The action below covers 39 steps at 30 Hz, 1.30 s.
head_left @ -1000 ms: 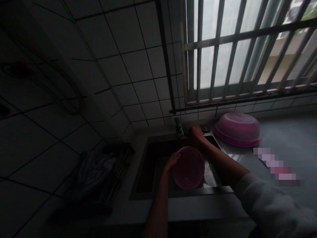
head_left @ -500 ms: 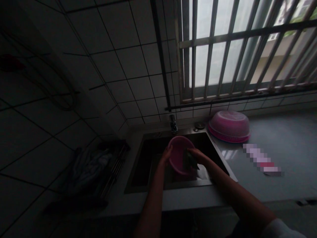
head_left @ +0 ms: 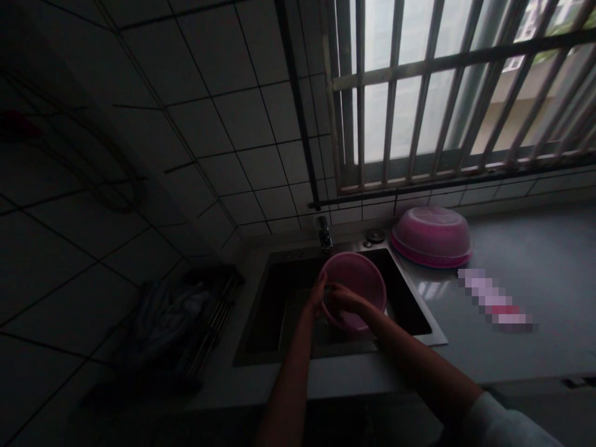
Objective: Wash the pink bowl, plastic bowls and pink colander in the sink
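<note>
A pink plastic basin (head_left: 367, 279) is held tilted over the sink, its open side facing me. My left hand (head_left: 318, 293) is closed on the basin's left rim. My right hand (head_left: 343, 299) is inside the basin near that same rim, close to my left hand, with its fingers curled. A dark green cloth, seen clearly in this hand half a second ago, is now mostly hidden beneath the fingers; only a dark patch shows there. Below the basin lies the steel sink (head_left: 263, 323), and a chrome faucet (head_left: 324, 233) stands behind it.
An upturned pink basin (head_left: 431, 236) rests on the counter (head_left: 526, 242) right of the sink. A round drain cover (head_left: 375, 236) sits behind the sink. Left are a dark rack (head_left: 218, 316) and crumpled cloth (head_left: 172, 310). A barred window (head_left: 419, 112) rises behind.
My right hand has moved left across the basin, from its right side to the left rim. The basin has turned and shifted slightly right. My left hand still grips its rim.
</note>
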Each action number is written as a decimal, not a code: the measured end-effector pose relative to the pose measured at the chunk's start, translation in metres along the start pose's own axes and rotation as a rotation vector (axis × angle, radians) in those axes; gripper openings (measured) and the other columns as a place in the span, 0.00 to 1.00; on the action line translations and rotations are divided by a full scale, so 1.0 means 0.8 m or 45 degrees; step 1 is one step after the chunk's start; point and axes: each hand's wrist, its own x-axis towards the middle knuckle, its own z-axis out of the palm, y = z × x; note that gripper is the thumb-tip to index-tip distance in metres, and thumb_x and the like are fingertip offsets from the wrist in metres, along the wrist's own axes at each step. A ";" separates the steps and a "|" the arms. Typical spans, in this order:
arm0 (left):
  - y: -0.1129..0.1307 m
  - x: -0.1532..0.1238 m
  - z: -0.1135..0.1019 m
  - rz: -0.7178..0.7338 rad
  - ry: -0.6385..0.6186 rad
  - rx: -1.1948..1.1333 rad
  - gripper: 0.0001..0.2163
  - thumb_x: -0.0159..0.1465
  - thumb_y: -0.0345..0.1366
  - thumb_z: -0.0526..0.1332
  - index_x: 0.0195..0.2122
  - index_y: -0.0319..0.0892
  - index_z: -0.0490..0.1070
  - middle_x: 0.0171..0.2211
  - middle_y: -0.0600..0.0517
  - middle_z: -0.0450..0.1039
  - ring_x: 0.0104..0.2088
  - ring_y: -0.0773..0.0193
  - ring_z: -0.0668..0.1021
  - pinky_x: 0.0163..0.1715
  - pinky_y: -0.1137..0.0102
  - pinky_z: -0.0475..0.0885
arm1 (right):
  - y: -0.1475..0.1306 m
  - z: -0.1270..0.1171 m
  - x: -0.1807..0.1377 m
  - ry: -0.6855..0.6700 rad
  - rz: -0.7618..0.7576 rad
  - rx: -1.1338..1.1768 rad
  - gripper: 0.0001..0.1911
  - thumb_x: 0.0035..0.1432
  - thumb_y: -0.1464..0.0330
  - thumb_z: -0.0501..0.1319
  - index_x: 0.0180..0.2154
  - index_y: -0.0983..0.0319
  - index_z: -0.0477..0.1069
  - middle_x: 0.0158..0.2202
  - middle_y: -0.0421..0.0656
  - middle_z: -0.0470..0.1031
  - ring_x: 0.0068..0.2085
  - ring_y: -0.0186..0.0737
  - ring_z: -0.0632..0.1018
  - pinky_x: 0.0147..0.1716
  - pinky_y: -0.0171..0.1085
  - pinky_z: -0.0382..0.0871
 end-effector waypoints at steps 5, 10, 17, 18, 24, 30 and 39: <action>0.015 -0.010 0.015 -0.118 -0.290 -0.099 0.27 0.64 0.59 0.66 0.56 0.44 0.76 0.55 0.42 0.81 0.61 0.44 0.78 0.64 0.51 0.70 | -0.003 -0.018 0.009 0.395 -0.202 -0.020 0.16 0.47 0.63 0.67 0.39 0.59 0.70 0.38 0.44 0.79 0.36 0.42 0.78 0.36 0.38 0.75; 0.032 -0.013 0.013 -0.039 -0.383 -0.115 0.24 0.58 0.45 0.75 0.52 0.43 0.74 0.52 0.44 0.80 0.54 0.48 0.81 0.61 0.52 0.72 | -0.008 -0.041 0.006 0.640 -0.181 -0.438 0.15 0.52 0.64 0.63 0.43 0.58 0.71 0.42 0.49 0.81 0.40 0.49 0.81 0.40 0.42 0.74; 0.023 -0.029 0.018 -0.005 -0.357 -0.157 0.36 0.57 0.32 0.65 0.67 0.53 0.59 0.59 0.48 0.76 0.53 0.52 0.82 0.55 0.57 0.77 | -0.002 -0.037 0.012 0.768 0.001 -0.440 0.17 0.55 0.55 0.65 0.41 0.58 0.69 0.38 0.50 0.80 0.40 0.54 0.82 0.36 0.41 0.72; 0.022 -0.030 0.021 0.003 -0.387 -0.130 0.37 0.56 0.32 0.65 0.68 0.54 0.58 0.61 0.48 0.75 0.54 0.51 0.81 0.55 0.56 0.76 | -0.002 -0.036 0.013 0.737 -0.025 -0.380 0.15 0.56 0.54 0.63 0.39 0.58 0.69 0.38 0.50 0.80 0.41 0.53 0.81 0.36 0.41 0.73; 0.018 -0.020 0.025 0.159 -0.184 -0.151 0.31 0.63 0.43 0.66 0.66 0.47 0.63 0.61 0.44 0.75 0.60 0.50 0.78 0.63 0.56 0.70 | -0.005 -0.024 0.013 0.356 -0.310 -0.110 0.12 0.58 0.58 0.60 0.39 0.58 0.73 0.43 0.47 0.80 0.44 0.48 0.79 0.47 0.43 0.75; 0.022 -0.011 0.010 0.190 0.009 -0.084 0.30 0.66 0.58 0.64 0.64 0.46 0.70 0.64 0.44 0.74 0.67 0.46 0.71 0.68 0.53 0.65 | 0.004 -0.023 -0.002 -0.300 -0.119 -0.259 0.14 0.44 0.71 0.67 0.37 0.61 0.78 0.36 0.43 0.81 0.37 0.45 0.79 0.42 0.41 0.76; 0.011 -0.014 0.022 0.135 -0.316 -0.088 0.25 0.63 0.51 0.68 0.57 0.44 0.75 0.60 0.43 0.77 0.62 0.47 0.77 0.65 0.54 0.68 | -0.015 -0.049 0.012 0.368 -0.236 -0.022 0.12 0.49 0.62 0.62 0.35 0.61 0.73 0.33 0.43 0.78 0.33 0.43 0.76 0.33 0.37 0.73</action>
